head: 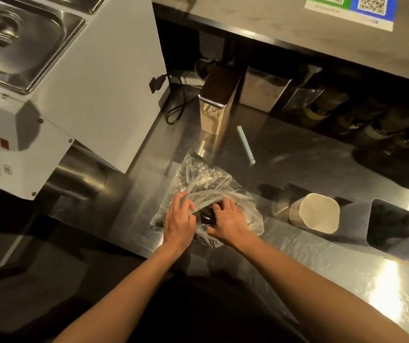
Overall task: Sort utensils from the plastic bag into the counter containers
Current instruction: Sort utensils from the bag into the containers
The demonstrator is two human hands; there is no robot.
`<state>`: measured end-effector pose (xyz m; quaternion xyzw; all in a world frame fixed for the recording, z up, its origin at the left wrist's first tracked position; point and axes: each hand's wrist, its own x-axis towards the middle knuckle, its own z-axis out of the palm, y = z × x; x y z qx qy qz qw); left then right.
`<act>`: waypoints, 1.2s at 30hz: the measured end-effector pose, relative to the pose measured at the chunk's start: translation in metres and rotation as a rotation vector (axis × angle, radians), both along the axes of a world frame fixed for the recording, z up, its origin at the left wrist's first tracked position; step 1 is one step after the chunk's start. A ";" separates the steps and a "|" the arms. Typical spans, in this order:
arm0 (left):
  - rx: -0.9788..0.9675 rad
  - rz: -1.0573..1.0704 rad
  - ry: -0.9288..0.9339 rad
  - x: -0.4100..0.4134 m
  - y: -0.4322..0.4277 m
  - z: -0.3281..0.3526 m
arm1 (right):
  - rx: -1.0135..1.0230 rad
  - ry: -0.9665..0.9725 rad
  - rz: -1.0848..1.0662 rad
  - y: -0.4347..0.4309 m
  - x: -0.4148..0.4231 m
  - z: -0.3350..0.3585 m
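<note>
- Right now the plastic bag (205, 191) lies on the steel counter (297, 157) near its front edge, straight ahead of me. It has clear utensils (198, 174) in its far half and dark utensils (207, 215) at the near, open end.
- My left hand (179, 219) has its fingers curled over the bunched film at the bag's mouth, gripping it.
- My right hand (228, 219) is spread with the fingers nearly straight and the tips at the mouth by the dark utensils, holding nothing that I can make out.
- To the right of the bag, a white container (315, 214) and a dark container (389, 226) stand just beside each other.
- Farther back are a pale stick (245, 144), lying flat, and a tall canister (217, 105); a white machine (87, 82) stands at the left.
</note>
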<state>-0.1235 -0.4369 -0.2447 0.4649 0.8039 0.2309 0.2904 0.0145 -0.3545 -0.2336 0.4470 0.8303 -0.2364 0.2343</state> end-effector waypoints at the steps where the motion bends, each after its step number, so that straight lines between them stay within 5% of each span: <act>1: -0.004 0.002 -0.008 0.000 0.001 0.001 | -0.006 0.019 -0.024 -0.001 0.000 0.000; 10: -0.022 -0.040 -0.097 -0.004 0.003 0.006 | 0.096 0.031 -0.079 -0.014 -0.001 -0.009; 36: 0.045 -0.043 -0.006 0.007 0.008 0.009 | -0.155 -0.029 -0.092 0.014 0.003 -0.001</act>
